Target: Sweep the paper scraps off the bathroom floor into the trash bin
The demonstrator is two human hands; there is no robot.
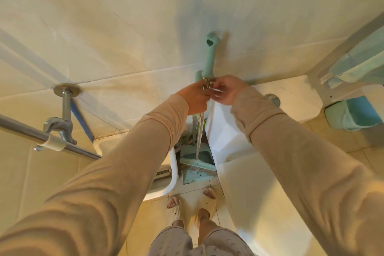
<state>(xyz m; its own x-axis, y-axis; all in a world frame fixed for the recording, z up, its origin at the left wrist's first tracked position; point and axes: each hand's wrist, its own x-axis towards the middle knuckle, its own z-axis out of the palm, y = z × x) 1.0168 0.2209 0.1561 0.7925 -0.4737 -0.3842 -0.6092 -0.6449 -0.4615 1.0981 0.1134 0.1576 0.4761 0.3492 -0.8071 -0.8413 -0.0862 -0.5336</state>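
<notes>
A broom stands upright in the narrow gap between the white tub and the toilet. Its mint-green grip (210, 56) has a heart-shaped hole and leans on the wall tile. The metal pole runs down to the green broom head (197, 163), which rests in a matching dustpan (195, 175). A second green handle tip (198, 75) shows just behind. My left hand (195, 98) is wrapped around the pole below the grip. My right hand (227, 89) pinches the same pole at its top with thumb and fingertips. The mint trash bin (353, 115) sits on the floor at the right. No paper scraps are in view.
The toilet (255, 172) with its tank (295, 97) fills the right side. A white tub edge (173, 172) and a chrome rail (31, 133) with a wall bracket are at the left. A green towel (361, 58) hangs upper right. My slippered feet (193, 203) stand on beige floor tiles.
</notes>
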